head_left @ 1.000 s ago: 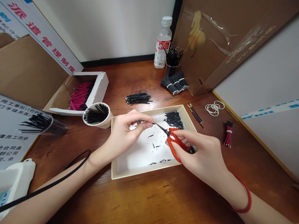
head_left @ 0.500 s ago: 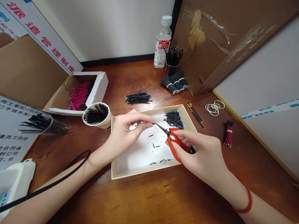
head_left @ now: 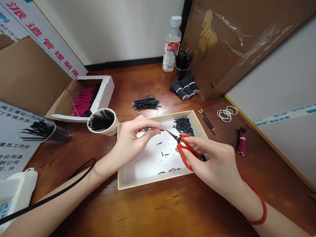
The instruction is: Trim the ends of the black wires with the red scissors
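My left hand [head_left: 139, 135] is over the tray's left half, thumb and forefinger pinched on a thin black wire [head_left: 162, 130]. Only the wire's short end shows past the fingertips. In my right hand [head_left: 212, 159] are red-handled snips [head_left: 184, 148], fingers wrapped round the grips. Their narrow dark tips point at the wire end, a small gap apart from it. Beneath both hands lies a shallow cream tray [head_left: 138, 184] with a white bottom. Small black offcuts [head_left: 184, 126] are heaped in its far right corner, and a few scraps are scattered about the middle.
Behind the tray lies a pile of black wires [head_left: 146, 103]. A paper cup [head_left: 108, 130] of wires stands left, near a white box [head_left: 106, 90] of pink and black wires. Banded bundles [head_left: 185, 87], a bottle [head_left: 170, 49], rubber bands [head_left: 227, 113] and a pink bundle [head_left: 241, 141] are farther right.
The snips' tips have drawn back slightly to the right, away from the wire end. My left hand has stayed in place, still pinching the wire.
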`<state>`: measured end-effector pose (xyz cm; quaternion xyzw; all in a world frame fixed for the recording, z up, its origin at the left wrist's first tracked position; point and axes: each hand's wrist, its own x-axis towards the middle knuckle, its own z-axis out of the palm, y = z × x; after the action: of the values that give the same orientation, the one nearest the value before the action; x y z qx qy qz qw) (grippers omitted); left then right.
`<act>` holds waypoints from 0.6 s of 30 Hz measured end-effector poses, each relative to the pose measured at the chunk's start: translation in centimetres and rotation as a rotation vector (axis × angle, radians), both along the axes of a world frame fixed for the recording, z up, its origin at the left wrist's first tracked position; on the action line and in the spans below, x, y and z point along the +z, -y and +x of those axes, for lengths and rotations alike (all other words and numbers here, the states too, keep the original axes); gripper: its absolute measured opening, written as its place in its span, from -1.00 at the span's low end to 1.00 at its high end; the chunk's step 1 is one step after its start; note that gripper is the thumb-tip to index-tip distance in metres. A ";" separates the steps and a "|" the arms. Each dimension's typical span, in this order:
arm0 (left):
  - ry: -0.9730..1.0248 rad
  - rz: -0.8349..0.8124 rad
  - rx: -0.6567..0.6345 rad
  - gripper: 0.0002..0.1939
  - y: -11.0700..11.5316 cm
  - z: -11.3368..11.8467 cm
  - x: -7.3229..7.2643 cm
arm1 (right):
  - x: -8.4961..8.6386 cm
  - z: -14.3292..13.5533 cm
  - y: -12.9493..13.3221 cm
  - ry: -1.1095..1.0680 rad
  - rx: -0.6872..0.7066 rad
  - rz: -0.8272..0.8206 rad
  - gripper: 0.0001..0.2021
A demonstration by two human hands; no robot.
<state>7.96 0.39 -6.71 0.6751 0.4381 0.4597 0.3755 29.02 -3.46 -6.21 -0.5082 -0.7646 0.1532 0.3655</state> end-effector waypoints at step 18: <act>-0.047 0.051 0.109 -0.93 -0.1 0.2 -0.1 | 2.6 -1.1 -4.3 0.693 0.064 -0.352 -0.59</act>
<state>8.16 0.44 -6.76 0.6702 0.4708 0.4747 0.3222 27.95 0.82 -3.57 -0.5605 -0.8204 0.1126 -0.0122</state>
